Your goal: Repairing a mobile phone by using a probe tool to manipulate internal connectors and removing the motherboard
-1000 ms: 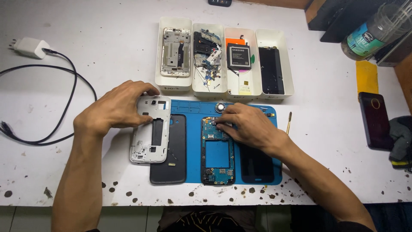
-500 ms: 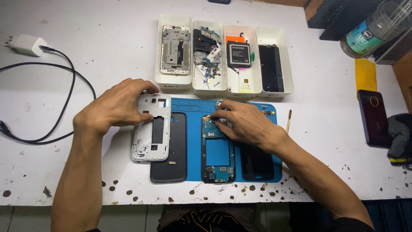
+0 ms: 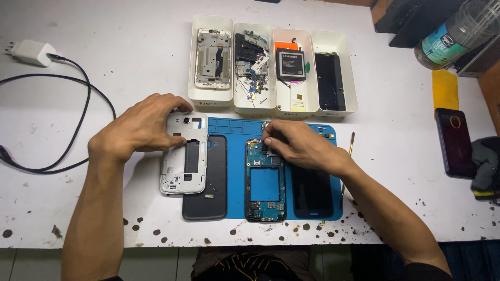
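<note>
Little change from half a second back: left hand [image 3: 136,127] still clamps the top edge of the white midframe [image 3: 184,154], fingers curled over it; the frame sits a touch higher and overlaps the black back cover [image 3: 208,182]. Right hand [image 3: 298,143] has stayed at the top of the phone board [image 3: 265,179] on the blue mat [image 3: 234,156], fingertips pinched together; whether they hold anything, can't tell. Four white trays [image 3: 213,96] butt against the mat's far edge. Bare table [image 3: 104,47] left; cable [image 3: 78,130] loops there.
</note>
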